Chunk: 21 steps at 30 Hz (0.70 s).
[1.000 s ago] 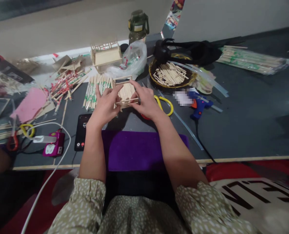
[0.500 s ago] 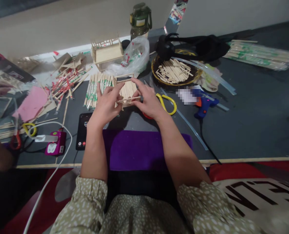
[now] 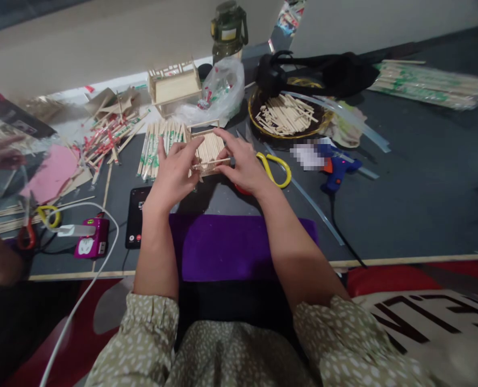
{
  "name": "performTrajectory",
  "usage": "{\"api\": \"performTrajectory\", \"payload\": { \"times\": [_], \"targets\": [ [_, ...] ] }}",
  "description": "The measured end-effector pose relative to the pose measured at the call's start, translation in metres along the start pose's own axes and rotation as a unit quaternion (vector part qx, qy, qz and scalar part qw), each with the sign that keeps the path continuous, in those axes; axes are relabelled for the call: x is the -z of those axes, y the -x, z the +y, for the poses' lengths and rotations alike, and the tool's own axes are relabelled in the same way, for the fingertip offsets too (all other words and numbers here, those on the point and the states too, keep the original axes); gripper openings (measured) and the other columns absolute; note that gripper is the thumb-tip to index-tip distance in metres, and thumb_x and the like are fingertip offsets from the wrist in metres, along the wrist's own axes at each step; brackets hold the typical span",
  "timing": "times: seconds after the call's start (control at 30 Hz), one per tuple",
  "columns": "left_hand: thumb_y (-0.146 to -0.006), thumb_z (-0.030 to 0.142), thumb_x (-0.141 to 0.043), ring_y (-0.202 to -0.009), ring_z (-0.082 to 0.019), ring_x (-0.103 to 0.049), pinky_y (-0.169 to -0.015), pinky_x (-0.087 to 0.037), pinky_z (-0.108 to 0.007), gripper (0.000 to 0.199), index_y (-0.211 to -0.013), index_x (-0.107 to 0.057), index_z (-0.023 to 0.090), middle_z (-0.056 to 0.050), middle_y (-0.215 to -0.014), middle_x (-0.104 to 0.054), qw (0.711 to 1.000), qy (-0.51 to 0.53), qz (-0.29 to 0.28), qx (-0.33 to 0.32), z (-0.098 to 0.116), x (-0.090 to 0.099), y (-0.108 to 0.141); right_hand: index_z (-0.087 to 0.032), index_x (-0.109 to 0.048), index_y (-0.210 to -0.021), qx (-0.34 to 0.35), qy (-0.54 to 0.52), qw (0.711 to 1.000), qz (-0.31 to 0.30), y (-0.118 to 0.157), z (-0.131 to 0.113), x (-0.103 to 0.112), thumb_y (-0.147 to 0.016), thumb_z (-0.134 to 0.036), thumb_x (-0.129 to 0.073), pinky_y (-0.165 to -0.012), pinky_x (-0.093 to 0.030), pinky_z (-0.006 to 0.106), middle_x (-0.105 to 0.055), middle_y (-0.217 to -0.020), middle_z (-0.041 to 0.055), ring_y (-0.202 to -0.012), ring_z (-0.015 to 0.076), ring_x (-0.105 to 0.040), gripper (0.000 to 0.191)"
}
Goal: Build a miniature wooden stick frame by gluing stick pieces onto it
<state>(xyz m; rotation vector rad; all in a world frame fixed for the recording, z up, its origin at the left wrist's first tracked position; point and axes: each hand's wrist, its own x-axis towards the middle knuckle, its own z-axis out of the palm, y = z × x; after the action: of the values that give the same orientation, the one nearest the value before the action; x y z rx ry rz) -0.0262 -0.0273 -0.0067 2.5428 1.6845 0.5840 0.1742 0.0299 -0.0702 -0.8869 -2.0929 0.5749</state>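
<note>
Between the two hands of the person at the table, just beyond the far edge of the flat purple fabric cloth [image 3: 226,250], is a small box-shaped frame of pale wooden sticks [image 3: 209,148], and from where I stand I can make out its panel of sticks laid side by side; whether it also rests on the dark grey tabletop [image 3: 416,199] I cannot tell. The bare left hand [image 3: 174,174] grasps the frame by its left side, and the bare right hand [image 3: 244,166] grasps it by the right, thumb and forefinger spread along that side. Beyond the cloth and to its left, beside the left hand, lies a row of pale chopsticks in clear, green-printed wrappers [image 3: 152,150], with a flat black phone [image 3: 134,220] near the cloth's left end. Beyond the cloth's right half, partly hidden by the right hand, are scissors with yellow and red handles [image 3: 289,173]; farther past the cloth on that side, a round dark basket with a golden rim [image 3: 263,131] holds short pale sticks [image 3: 287,115]. A blue gun-shaped tool with an orange part [image 3: 335,171] lies beyond the cloth and to its right. Far to the cloth's left, another person's hand [image 3: 0,157], slightly blurred, is near a sheet of pink paper [image 3: 55,169]
</note>
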Motion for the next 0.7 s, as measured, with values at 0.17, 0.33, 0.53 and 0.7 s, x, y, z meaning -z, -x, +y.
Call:
{"api": "performTrajectory", "payload": {
  "times": [0.17, 0.33, 0.53, 0.7],
  "targets": [
    [-0.086, 0.008, -0.057, -0.125, -0.027, -0.057, -0.128, -0.011, -0.066, 0.069, -0.148, -0.040, 0.030, -0.002, -0.105, -0.071, 1.000, 0.002, -0.001, -0.001, 0.0008, 0.0010, 0.0005, -0.024, -0.037, -0.157, 0.004, 0.016, 1.000, 0.001, 0.0000, -0.0025, 0.0017, -0.097, -0.048, -0.056, -0.103, -0.043, 0.055, -0.073, -0.115, 0.0086, -0.103, 0.0305, -0.060, 0.067],
    [-0.087, 0.009, -0.057, -0.125, -0.027, -0.057, -0.129, -0.011, -0.065, 0.068, -0.149, -0.039, 0.030, -0.002, -0.105, -0.071, 1.000, 0.004, -0.004, -0.003, -0.0005, 0.0006, 0.0006, -0.025, -0.037, -0.157, 0.001, 0.016, 1.000, 0.002, 0.0001, -0.0034, 0.0018, -0.097, -0.047, -0.056, -0.103, -0.043, 0.054, -0.072, -0.118, 0.0083, -0.104, 0.0302, -0.059, 0.066],
    [-0.086, 0.010, -0.056, -0.126, -0.028, -0.056, -0.129, -0.008, -0.066, 0.068, -0.149, -0.040, 0.030, -0.002, -0.104, -0.071, 1.000, 0.007, -0.011, 0.008, 0.0016, 0.0022, 0.0002, -0.028, -0.039, -0.156, -0.011, 0.003, 1.000, 0.004, -0.0003, -0.0046, 0.0016, -0.096, -0.047, -0.058, -0.103, -0.044, 0.055, -0.072, -0.118, 0.0075, -0.104, 0.0306, -0.060, 0.065],
    [-0.088, 0.010, -0.055, -0.129, -0.028, -0.055, -0.129, -0.009, -0.066, 0.065, -0.148, -0.040, 0.030, -0.003, -0.106, -0.072, 1.000, 0.010, -0.007, 0.007, 0.0025, 0.0023, 0.0004, -0.028, -0.042, -0.154, -0.013, -0.005, 1.000, 0.007, -0.0005, -0.0049, 0.0020, -0.095, -0.045, -0.060, -0.101, -0.045, 0.055, -0.072, -0.117, 0.0081, -0.101, 0.0299, -0.061, 0.064]
  ]
}}
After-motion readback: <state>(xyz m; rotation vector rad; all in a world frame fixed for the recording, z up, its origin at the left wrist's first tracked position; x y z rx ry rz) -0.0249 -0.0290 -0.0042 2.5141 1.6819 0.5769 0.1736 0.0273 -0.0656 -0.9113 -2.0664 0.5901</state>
